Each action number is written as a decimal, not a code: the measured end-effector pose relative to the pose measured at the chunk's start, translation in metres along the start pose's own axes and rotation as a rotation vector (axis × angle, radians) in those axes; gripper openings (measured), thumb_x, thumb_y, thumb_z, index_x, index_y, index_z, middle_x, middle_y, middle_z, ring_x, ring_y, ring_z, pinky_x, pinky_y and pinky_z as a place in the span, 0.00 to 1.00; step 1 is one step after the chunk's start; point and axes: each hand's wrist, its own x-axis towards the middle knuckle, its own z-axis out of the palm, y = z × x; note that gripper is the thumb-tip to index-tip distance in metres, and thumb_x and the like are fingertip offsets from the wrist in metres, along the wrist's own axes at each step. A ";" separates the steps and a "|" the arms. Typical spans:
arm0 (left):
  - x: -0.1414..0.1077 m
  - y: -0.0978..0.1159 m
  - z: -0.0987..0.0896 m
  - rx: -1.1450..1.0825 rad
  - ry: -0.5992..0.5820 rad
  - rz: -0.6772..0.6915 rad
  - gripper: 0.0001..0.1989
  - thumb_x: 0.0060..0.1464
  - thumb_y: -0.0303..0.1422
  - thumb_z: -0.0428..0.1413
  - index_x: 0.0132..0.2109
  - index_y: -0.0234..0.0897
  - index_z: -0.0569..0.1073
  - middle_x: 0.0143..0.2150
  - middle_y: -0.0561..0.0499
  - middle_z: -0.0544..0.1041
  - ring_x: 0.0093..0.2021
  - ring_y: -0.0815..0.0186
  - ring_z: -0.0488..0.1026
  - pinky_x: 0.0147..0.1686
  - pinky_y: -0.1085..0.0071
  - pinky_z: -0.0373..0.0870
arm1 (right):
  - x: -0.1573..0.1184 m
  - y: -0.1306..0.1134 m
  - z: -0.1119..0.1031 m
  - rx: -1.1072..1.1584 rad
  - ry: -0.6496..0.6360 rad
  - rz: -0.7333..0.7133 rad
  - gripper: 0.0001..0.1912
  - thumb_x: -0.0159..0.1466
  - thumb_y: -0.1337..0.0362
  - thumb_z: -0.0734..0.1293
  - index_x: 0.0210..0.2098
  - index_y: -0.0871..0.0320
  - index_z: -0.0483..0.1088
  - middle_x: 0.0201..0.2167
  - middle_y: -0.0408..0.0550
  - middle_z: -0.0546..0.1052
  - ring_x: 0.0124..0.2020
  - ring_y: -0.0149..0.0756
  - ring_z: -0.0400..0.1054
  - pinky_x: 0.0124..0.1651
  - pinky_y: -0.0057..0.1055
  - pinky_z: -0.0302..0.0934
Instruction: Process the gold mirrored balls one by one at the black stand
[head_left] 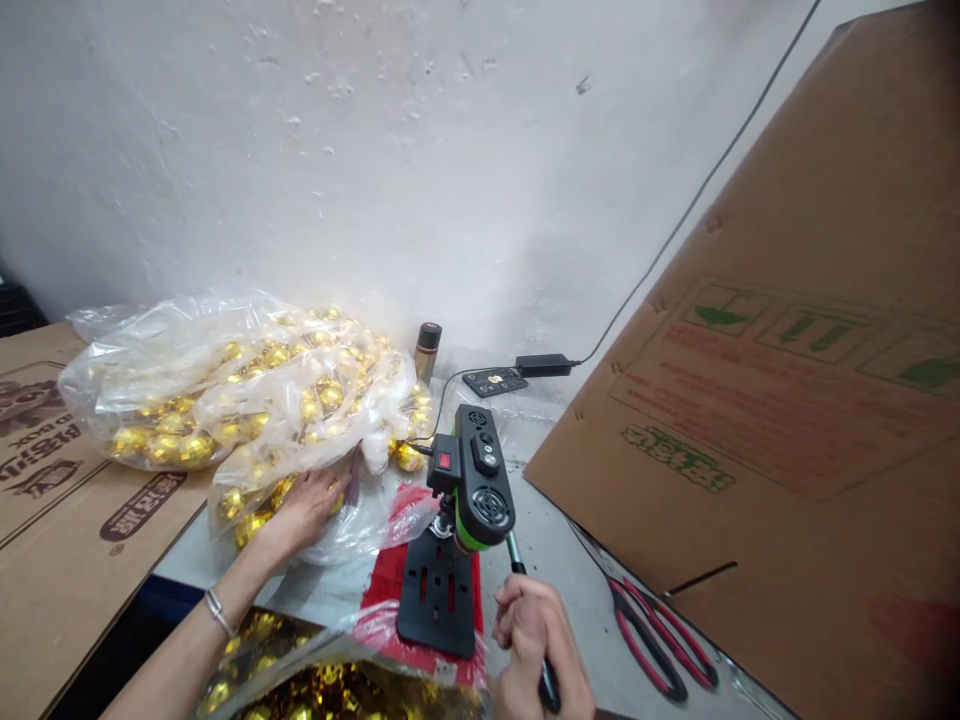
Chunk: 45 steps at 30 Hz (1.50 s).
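Note:
My left hand point(311, 508), a bracelet on its wrist, reaches into the mouth of a clear plastic bag point(360, 405) of shiny gold mirror balls point(251, 527). Its fingers stretch over the balls, and a firm hold on any of them does not show. Closed around the black grip of a lever handle point(550, 688) is my right hand point(536, 640). The metal rod of that lever runs up to a small black and green bench machine point(484, 475) with a slotted black base plate point(437, 600). A red cloth or sheet point(382, 578) lies under the plate.
Another bag of gold balls point(315, 695) is at the front edge. Red-and-black scissors point(660, 635) lie right of the lever, beside a large carton point(750, 400). Behind the machine are a brown bottle point(427, 350), a black adapter point(544, 365) and its cable. Flat cardboard point(97, 520) lies left.

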 end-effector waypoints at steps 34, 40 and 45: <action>-0.037 0.120 0.085 -0.965 0.124 0.129 0.30 0.58 0.42 0.66 0.65 0.40 0.74 0.63 0.35 0.81 0.63 0.41 0.78 0.64 0.42 0.74 | 0.014 -0.006 -0.008 -0.051 -0.132 -0.118 0.15 0.74 0.74 0.60 0.31 0.55 0.67 0.26 0.40 0.69 0.28 0.29 0.68 0.30 0.25 0.61; -0.052 0.126 0.103 -0.988 0.175 0.096 0.29 0.58 0.41 0.66 0.64 0.40 0.73 0.62 0.34 0.81 0.62 0.40 0.79 0.64 0.40 0.75 | 0.015 -0.008 -0.005 -0.035 -0.100 -0.109 0.17 0.75 0.73 0.60 0.30 0.56 0.67 0.25 0.40 0.69 0.27 0.28 0.68 0.30 0.26 0.61; -0.054 0.130 0.111 -0.974 0.226 0.082 0.29 0.56 0.38 0.67 0.63 0.40 0.73 0.63 0.33 0.80 0.63 0.39 0.79 0.63 0.41 0.76 | 0.020 -0.012 0.000 -0.003 -0.044 -0.052 0.18 0.75 0.73 0.61 0.29 0.56 0.67 0.24 0.40 0.68 0.27 0.28 0.68 0.30 0.26 0.59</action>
